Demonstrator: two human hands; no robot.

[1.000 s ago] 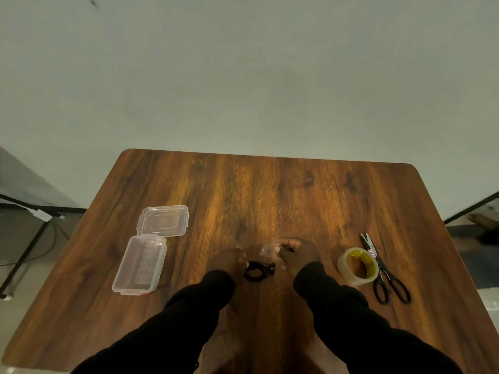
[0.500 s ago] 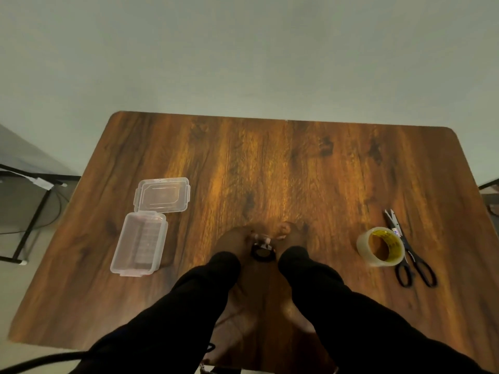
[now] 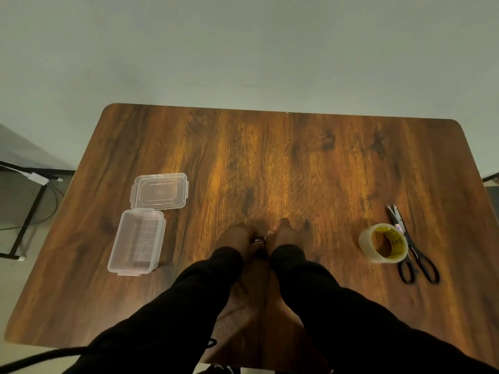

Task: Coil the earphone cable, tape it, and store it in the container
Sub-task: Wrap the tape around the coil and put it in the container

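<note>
My left hand (image 3: 241,237) and right hand (image 3: 285,235) have closed in tighter than half a second ago, both pinching the coil (image 3: 258,241) between them, mid-bench (image 3: 270,163). The box (image 3: 136,241) sits open, well left, unmoved.

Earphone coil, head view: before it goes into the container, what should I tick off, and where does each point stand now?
1. Container open, inside bare: ok.
2. Lid off, lying beyond the container on the table: ok.
3. Earphone coil held between left hand and right hand: ok.
4. Tape wrapped around the coil: cannot tell, fingers hide it.
5. Tape roll and scissors set down at the right, clear of the path to the container: ok.
</note>
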